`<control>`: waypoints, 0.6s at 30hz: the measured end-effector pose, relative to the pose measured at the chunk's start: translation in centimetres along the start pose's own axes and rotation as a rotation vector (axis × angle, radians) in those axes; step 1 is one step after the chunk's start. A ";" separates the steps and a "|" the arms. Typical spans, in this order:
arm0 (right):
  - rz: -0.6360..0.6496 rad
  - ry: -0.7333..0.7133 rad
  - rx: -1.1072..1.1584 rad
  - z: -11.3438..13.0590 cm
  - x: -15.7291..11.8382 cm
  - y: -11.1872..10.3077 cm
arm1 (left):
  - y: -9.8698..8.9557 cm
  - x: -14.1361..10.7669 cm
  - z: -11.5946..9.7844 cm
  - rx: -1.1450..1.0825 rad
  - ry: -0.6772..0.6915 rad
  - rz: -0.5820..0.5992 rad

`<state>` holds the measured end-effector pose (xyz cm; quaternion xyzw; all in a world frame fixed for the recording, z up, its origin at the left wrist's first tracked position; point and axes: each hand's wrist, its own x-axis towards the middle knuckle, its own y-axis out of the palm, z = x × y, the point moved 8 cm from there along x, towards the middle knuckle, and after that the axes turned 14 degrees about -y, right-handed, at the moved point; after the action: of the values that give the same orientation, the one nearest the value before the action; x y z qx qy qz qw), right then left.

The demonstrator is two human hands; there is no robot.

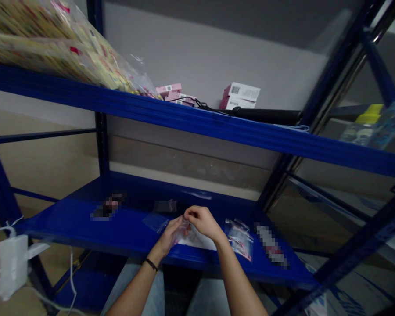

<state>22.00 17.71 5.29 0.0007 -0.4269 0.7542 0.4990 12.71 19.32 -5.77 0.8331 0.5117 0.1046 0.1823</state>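
My left hand (169, 237), with a dark bracelet at its wrist, is closed around a small clear plastic bag (181, 232) that looks pinkish inside. At the bag's upper end, the fingers of my right hand (204, 220) are pinched together on it. Under the hands a white sheet (197, 240) lies at the front of the blue shelf (125, 235). To the left are flat clear bags (155, 223). Several clear bags with pink and white contents (240, 240) are piled to the right of my right hand.
A blue upper shelf edge (184, 114) crosses above my hands. It carries bags of yellowish packets (52, 52), pink boxes (181, 97), white-and-pink boxes (242, 93), a black rod (266, 115) and clear bottles (365, 125). A white power strip (13, 265) hangs at left.
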 end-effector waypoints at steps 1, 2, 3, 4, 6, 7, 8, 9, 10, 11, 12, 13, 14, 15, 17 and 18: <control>0.005 -0.007 0.000 0.2 0.0 0.1 | -0.1 0.0 0.1 0.004 -0.007 -0.005; 0.007 -0.013 -0.006 0.3 0.0 0.0 | -0.1 -0.1 0.1 0.005 -0.010 -0.008; 0.010 -0.021 -0.017 0.4 0.0 -0.1 | -0.1 -0.1 0.0 0.004 -0.007 -0.007; 0.011 -0.032 -0.029 0.3 0.0 -0.3 | 0.0 -0.2 -0.1 0.001 0.001 -0.003; -0.004 -0.052 -0.052 -0.3 -0.1 -1.1 | 0.3 -0.2 -0.5 -0.012 0.021 0.024; -0.027 -0.051 -0.072 -1.0 -0.3 -1.7 | 0.5 -0.2 -0.6 -0.019 0.032 0.043; -0.061 -0.035 -0.113 -1.9 -0.5 -2.5 | 0.6 -0.2 -0.8 -0.026 0.042 0.062; -0.093 0.007 -0.189 -3.2 -0.8 -3.2 | 0.7 -0.2 -0.8 -0.034 0.046 0.074; -0.114 0.074 -0.289 -4.7 -1.2 -3.9 | 0.8 -0.1 -0.7 -0.044 0.044 0.079; -0.119 0.151 -0.394 -6.2 -1.8 -4.4 | 0.7 0.0 -0.6 -0.051 0.041 0.075; -0.108 0.228 -0.490 -7.7 -2.4 -4.7 | 0.6 0.1 -0.5 -0.053 0.040 0.067; -0.088 0.296 -0.564 -9.0 -3.0 -4.8 | 0.5 0.2 -0.4 -0.050 0.040 0.060; -0.068 0.350 -0.611 -10.1 -3.5 -4.6 | 0.5 0.3 -0.3 -0.043 0.042 0.057; -0.053 0.384 -0.633 -11.0 -4.0 -4.3 | 0.4 0.3 -0.3 -0.031 0.047 0.055; -0.038 0.424 -0.664 -12.2 -4.6 -3.6 | 0.4 0.4 -0.3 -0.009 0.055 0.059; -0.030 0.442 -0.682 -12.5 -4.8 -3.3 | 0.5 0.4 -0.3 -0.002 0.055 0.065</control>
<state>32.24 22.62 -2.63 -0.3206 -0.5350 0.5441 0.5612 13.12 19.51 -5.27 0.8459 0.4891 0.1338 0.1656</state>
